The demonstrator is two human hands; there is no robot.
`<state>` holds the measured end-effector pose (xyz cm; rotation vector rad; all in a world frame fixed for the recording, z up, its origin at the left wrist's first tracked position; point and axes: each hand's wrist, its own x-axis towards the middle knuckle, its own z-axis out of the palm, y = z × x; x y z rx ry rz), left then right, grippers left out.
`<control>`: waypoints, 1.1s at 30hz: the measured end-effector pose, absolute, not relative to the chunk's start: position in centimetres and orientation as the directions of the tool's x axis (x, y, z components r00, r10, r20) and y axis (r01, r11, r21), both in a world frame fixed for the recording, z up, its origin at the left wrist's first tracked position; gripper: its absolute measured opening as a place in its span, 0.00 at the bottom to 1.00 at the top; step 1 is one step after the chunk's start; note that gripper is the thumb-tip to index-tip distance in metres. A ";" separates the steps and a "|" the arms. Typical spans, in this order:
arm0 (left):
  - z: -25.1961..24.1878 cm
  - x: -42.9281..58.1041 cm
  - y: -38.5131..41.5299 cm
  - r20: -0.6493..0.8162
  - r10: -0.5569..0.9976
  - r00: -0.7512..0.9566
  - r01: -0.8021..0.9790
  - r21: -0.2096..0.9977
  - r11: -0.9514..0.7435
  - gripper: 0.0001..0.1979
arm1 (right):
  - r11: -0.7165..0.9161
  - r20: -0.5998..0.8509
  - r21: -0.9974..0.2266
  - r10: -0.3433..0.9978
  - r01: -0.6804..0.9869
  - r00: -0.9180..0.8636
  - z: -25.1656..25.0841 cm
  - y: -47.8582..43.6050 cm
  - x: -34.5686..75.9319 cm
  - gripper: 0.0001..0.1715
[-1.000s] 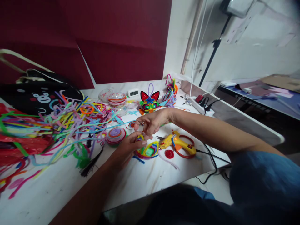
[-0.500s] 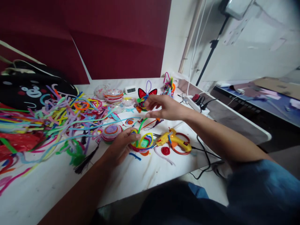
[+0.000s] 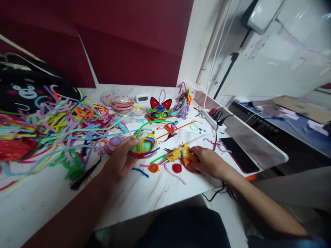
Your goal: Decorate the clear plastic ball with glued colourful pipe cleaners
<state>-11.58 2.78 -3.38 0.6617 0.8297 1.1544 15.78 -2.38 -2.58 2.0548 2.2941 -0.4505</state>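
My left hand [image 3: 124,153] is closed around the side of a clear rounded craft piece [image 3: 147,146] trimmed with yellow, blue and red pipe cleaners. A green pipe cleaner [image 3: 152,122] rises from it and bends to the right. My right hand [image 3: 207,160] has its fingers around the back of a yellow hot glue gun [image 3: 178,154], which lies with its nozzle toward the left. Part of the glue gun's handle is hidden by the fingers. Scissors [image 3: 168,150] lie under the gun. In front of it are a red coil [image 3: 177,168] and an orange coil [image 3: 154,168].
Loose pipe cleaners [image 3: 64,120] heap up on the left before a black bag [image 3: 23,93]. Finished figures [image 3: 160,110], clear bowls [image 3: 121,103] and a small digital clock [image 3: 142,98] stand at the back. On the right are a phone [image 3: 239,155] and a power strip [image 3: 210,119] with cords.
My right hand has come down and toward me from above the figures onto the glue gun. My left hand has shifted slightly left with the craft piece, and the green pipe cleaner now shows at full length.
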 end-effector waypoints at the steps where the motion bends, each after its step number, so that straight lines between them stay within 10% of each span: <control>1: -3.4 -11.6 2.8 -0.215 0.961 0.174 -0.530 0.802 0.275 0.09 | 0.094 -0.202 -0.232 0.969 0.968 -0.143 -2.8 -2.2 16.1 0.13; 12: -3.9 -11.6 2.6 -0.193 0.966 0.173 -0.668 0.698 0.259 0.08 | -0.022 -0.113 -0.916 0.972 0.400 -0.206 -2.2 -3.3 17.3 0.21; 22: -4.1 -11.5 2.7 -0.177 0.969 0.170 -0.667 0.703 0.245 0.10 | 0.038 0.051 -0.989 0.995 0.143 0.086 -3.2 -4.4 14.5 0.19; 33: -4.0 -11.4 2.7 -0.156 0.980 0.124 -0.709 0.677 0.197 0.06 | 0.175 0.252 -0.912 0.953 0.370 0.171 -3.3 -4.5 13.4 0.13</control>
